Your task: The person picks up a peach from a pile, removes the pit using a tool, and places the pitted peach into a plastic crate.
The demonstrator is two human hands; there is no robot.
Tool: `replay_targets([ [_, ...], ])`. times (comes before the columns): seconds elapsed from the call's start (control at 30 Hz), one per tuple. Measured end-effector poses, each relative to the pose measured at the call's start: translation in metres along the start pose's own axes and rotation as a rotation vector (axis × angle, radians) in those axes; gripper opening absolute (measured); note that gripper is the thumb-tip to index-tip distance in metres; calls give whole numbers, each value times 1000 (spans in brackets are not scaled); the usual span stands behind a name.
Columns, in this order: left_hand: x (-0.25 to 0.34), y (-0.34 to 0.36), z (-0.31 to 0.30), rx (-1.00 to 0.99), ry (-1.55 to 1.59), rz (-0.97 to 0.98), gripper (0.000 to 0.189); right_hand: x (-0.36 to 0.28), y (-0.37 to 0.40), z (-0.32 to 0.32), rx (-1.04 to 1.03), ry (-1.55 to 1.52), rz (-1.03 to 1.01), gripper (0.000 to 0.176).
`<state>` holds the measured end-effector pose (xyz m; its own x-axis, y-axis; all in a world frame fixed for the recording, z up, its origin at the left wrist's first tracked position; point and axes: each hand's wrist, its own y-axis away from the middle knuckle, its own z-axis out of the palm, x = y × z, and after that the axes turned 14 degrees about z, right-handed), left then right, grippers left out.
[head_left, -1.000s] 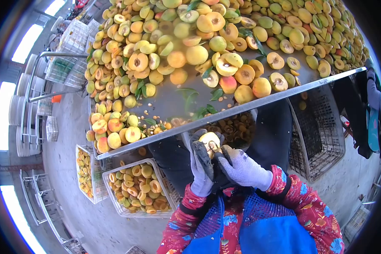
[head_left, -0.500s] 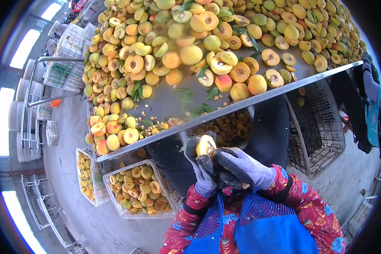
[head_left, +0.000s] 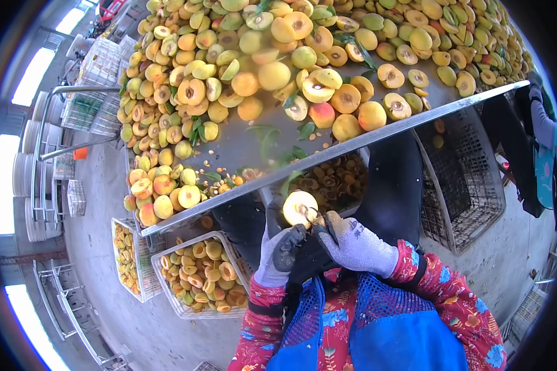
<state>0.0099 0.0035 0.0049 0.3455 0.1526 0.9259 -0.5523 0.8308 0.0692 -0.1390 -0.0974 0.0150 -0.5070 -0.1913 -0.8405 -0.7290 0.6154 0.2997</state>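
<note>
My left hand (head_left: 277,246), in a grey glove with dark fingers, is closed around a pale yellow peach half (head_left: 298,206), cut face up. My right hand (head_left: 356,245), gloved alike, has its fingers pinched on a small thin pitting tool (head_left: 312,214), mostly hidden, whose end meets the cut face. Both hands are in front of my body, just below the edge of the metal table (head_left: 334,150). Heaped on that table are many whole and halved peaches (head_left: 274,76), with some leaves and loose pits.
Beneath the table edge, a container holds brownish scraps (head_left: 337,179). At left, a white crate (head_left: 167,303) full of peach halves stands beside another filled crate (head_left: 143,287). A dark-stained crate (head_left: 461,238) is at right, near another person's sleeve (head_left: 543,127). Stacked crates (head_left: 96,68) stand far left.
The peach half has turned so its cut face shows more fully upward. My hands have drawn slightly apart, and the right fingers are now more visible at the fruit's edge.
</note>
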Motion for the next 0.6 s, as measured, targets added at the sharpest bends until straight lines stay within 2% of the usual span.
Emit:
replay_targets([
  [0.03, -1, 4, 1, 10, -47, 22, 58, -1, 0, -1, -10, -5, 14, 28],
  [0.13, -10, 10, -12, 58, 84, -124, 53, -5, 2, -2, -33, -5, 33, 28],
  [0.23, -8, 10, 2, 245, 552, -191, 47, -7, 4, -3, -48, -2, 24, 27],
  [0.33, -9, 12, 12, 177, 473, -42, 49, -7, 3, -3, -70, -19, -10, 26],
  [0.4, -14, 17, 13, 194, 234, 4, 51, -3, 3, 0, -50, -6, -105, 26],
  [0.43, -17, 21, 12, 202, 116, 26, 51, 1, 3, 5, -56, -82, -77, 27],
  [0.5, -32, 29, 0, 14, -460, 203, 49, 10, 3, 15, -69, -234, -22, 30],
  [0.6, -61, 41, -28, -136, -1056, 512, 47, -17, 5, -11, -568, -716, 522, 35],
])
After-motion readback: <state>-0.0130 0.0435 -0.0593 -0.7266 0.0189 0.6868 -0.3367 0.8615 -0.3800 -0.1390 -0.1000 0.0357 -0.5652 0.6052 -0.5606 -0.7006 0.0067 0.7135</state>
